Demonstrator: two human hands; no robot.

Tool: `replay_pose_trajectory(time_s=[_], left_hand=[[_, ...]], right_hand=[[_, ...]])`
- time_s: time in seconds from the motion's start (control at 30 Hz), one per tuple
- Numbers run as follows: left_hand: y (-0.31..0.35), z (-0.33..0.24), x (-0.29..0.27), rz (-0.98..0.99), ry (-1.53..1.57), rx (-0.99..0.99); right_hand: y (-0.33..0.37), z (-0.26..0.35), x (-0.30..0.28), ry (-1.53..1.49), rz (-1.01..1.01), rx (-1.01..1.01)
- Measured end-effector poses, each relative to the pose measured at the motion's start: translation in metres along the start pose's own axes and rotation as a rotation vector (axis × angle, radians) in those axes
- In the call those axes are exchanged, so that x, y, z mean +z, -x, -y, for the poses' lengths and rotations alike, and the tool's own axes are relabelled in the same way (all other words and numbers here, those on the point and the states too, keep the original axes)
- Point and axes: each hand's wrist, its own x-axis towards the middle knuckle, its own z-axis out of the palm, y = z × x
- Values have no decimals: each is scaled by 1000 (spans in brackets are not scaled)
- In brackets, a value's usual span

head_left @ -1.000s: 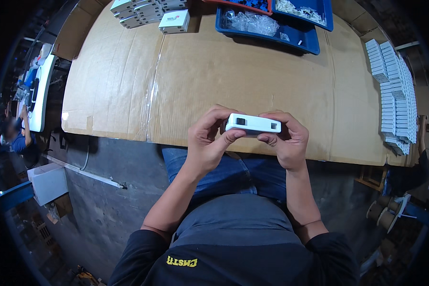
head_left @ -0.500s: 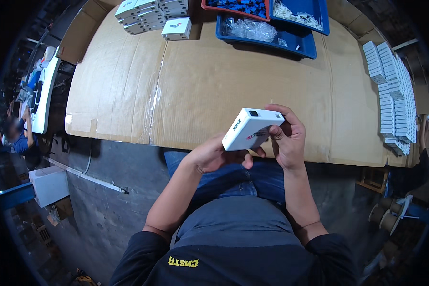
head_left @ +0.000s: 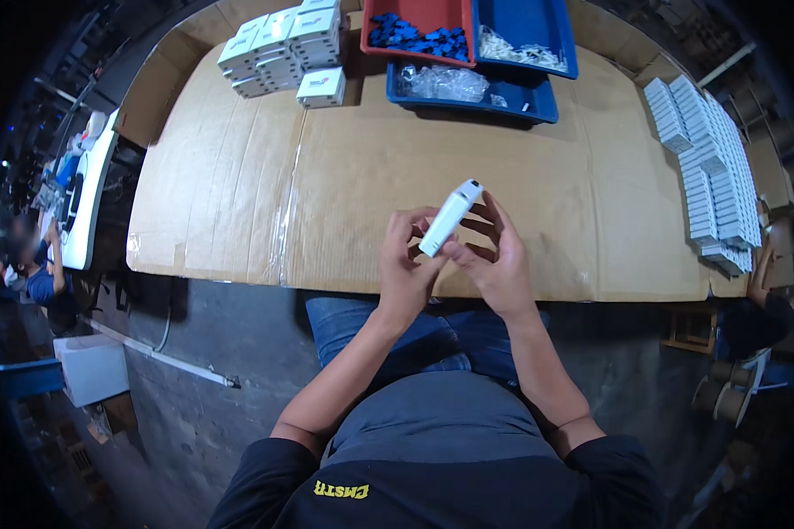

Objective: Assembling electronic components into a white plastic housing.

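Note:
Between my hands is a flat white plastic case [head_left: 451, 219], tilted above the table's near edge and turned so its narrow side shows. A small black opening sits at its upper end. My left hand [head_left: 406, 269] touches the case's lower left side with its fingertips. On the other side, my right hand [head_left: 501, 269] grips the case, thumb near the lower end and fingers reaching behind. Part of those fingers is hidden by the case. Both hands are off the cardboard-covered table [head_left: 344, 203].
White boxes [head_left: 278, 40] stand stacked at far left, with a single box [head_left: 320, 89] before them. Beyond are a red tray [head_left: 419, 13] of blue-black parts and blue trays [head_left: 538, 108] with clear plastic and white pieces. White blocks [head_left: 715, 167] line the right edge. Other people [head_left: 46, 273] work at both sides.
The case has turned from its broad printed face to its narrow side. My left hand has moved up and right, and my right hand has shifted slightly left. The view has tilted slightly.

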Motion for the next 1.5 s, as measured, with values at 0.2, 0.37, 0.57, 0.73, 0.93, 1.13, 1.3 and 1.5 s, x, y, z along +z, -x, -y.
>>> replay_pose_trajectory(time_s=[0.2, 0.37, 0.57, 0.73, 0.93, 1.13, 1.3, 1.5], left_hand=[[12, -4, 0, 81, -205, 205], [15, 4, -8, 181, -224, 109], [19, 1, -5, 237, -301, 70], [20, 17, -12, 274, -276, -3], [19, 32, -13, 223, -227, -77], [17, 41, 5, 228, -349, -41], [21, 42, 29, 261, -335, -37], [10, 49, 62, 282, -572, 137]], right_hand=[[3, -5, -14, -81, -11, -310], [5, 13, -43, 166, 7, -595], [14, 29, -71, 401, -40, -616], [22, 5, -103, 548, 10, -290], [49, -37, -170, 418, -154, -24], [66, -71, -264, 372, -608, -78], [45, -68, -361, 353, -956, -84], [-36, -76, -559, 417, -1125, -328]])
